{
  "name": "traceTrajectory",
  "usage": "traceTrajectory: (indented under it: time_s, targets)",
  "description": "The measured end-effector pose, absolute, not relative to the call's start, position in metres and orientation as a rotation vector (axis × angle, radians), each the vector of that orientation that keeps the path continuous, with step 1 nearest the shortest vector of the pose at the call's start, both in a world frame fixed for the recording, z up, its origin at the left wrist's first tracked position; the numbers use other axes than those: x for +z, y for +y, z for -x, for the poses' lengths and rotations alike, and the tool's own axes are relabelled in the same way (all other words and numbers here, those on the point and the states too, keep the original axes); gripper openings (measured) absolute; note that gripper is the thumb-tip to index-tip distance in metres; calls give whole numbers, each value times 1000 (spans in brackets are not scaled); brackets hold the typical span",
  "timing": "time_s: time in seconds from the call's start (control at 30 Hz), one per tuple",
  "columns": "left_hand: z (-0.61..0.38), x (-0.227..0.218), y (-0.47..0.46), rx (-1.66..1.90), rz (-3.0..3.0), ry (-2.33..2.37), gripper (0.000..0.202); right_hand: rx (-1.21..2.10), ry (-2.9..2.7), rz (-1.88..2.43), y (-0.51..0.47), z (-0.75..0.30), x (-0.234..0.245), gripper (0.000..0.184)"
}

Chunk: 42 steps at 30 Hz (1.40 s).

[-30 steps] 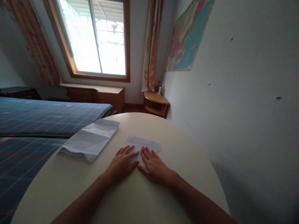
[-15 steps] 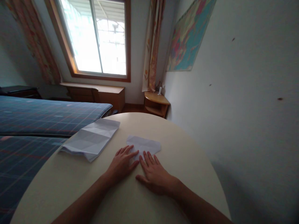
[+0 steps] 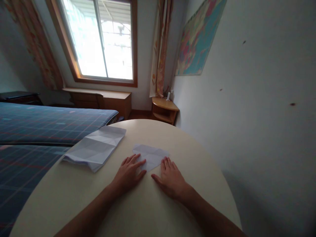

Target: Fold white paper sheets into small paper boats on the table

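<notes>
Left hand [image 3: 129, 174] spread flat on folded paper [image 3: 151, 155] | right hand [image 3: 171, 177] spread flat at its right edge

A creased white paper sheet [image 3: 95, 148] lies on the round cream counter [image 3: 148, 210], at its edge beside a blue plaid bed [image 3: 49, 121]. A wood-framed window [image 3: 103, 42], a patterned curtain [image 3: 160, 49] and a colourful wall map [image 3: 197, 36] lie beyond.

You are in a home bedroom: a bed [image 3: 49, 123] with a plaid cover, a curtained window [image 3: 101, 39], a corner shelf [image 3: 164, 110] and a wall map [image 3: 198, 36].
</notes>
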<state>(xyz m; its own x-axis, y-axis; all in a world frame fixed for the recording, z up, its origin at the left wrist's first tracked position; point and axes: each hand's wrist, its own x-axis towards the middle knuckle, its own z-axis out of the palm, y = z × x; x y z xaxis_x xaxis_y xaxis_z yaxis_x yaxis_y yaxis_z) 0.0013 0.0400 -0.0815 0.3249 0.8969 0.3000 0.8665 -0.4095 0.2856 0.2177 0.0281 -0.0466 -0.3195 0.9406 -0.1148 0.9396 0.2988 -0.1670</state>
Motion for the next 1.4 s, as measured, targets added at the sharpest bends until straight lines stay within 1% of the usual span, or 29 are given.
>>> traceTrajectory:
  time_s: [0.17, 0.23, 0.3, 0.43, 0.53, 0.63, 0.77, 0.9, 1.0, 1.2, 1.33, 1.4]
  targets:
    - [-1, -83, 41, 650, -2517, 1656, 43, 488, -2716, 1391, 11, -206, -41, 80]
    - [-1, -84, 41, 635, -2516, 1667, 43, 531, -2755, 1317, 9, -207, -38, 80]
    - [-1, -83, 41, 607, -2509, 1672, 43, 523, -2738, 1416, 11, -210, -36, 81]
    - [-2, -79, 40, 568, -2492, 1661, 43, 412, -2635, 1753, 24, -221, -33, 82]
    - [-3, -77, 39, 533, -2470, 1657, 43, 324, -2557, 1791, 32, -225, -35, 76]
    - [-1, -78, 40, 509, -2469, 1628, 44, 332, -2650, 1529, 37, -223, -40, 66]
    - [6, -80, 42, 470, -2512, 1494, 45, 418, -2757, 1190, 42, -218, -46, 61]
    - [9, -79, 44, 506, -2543, 1423, 42, 468, -2770, 1097, 50, -220, -46, 58]
    - [5, -79, 44, 539, -2519, 1522, 39, 498, -2786, 1084, 51, -223, -42, 61]
    - [1, -75, 54, 514, -2452, 1803, 43, 472, -2808, 927, 36, -220, -32, 61]
    - [5, -73, 58, 467, -2476, 1794, 47, 490, -2818, 734, 31, -215, -30, 64]
    - [7, -73, 58, 434, -2494, 1759, 49, 516, -2817, 658, 33, -215, -30, 62]
